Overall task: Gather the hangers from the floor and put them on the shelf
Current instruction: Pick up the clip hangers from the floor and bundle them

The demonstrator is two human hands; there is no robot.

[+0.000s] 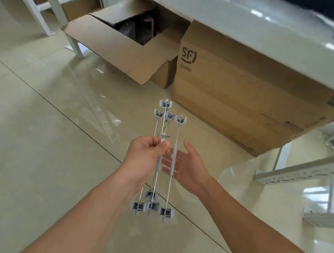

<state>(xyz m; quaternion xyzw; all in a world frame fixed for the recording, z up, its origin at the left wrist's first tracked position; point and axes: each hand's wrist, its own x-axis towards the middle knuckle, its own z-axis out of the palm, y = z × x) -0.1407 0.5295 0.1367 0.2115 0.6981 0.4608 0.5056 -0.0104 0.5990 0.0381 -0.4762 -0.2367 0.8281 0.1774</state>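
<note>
A bundle of several grey clip hangers, thin metal rods with plastic clips at both ends, is held above the floor at the middle of the head view. My left hand is shut on the rods near their middle. My right hand is open just right of the bundle, palm turned toward it, fingers partly behind one rod. The pale shelf surface stretches across the top right.
A closed cardboard box stands under the shelf, an open cardboard box to its left. Metal shelf legs rise at the top left. Perforated metal rails lie on the glossy tiled floor at right.
</note>
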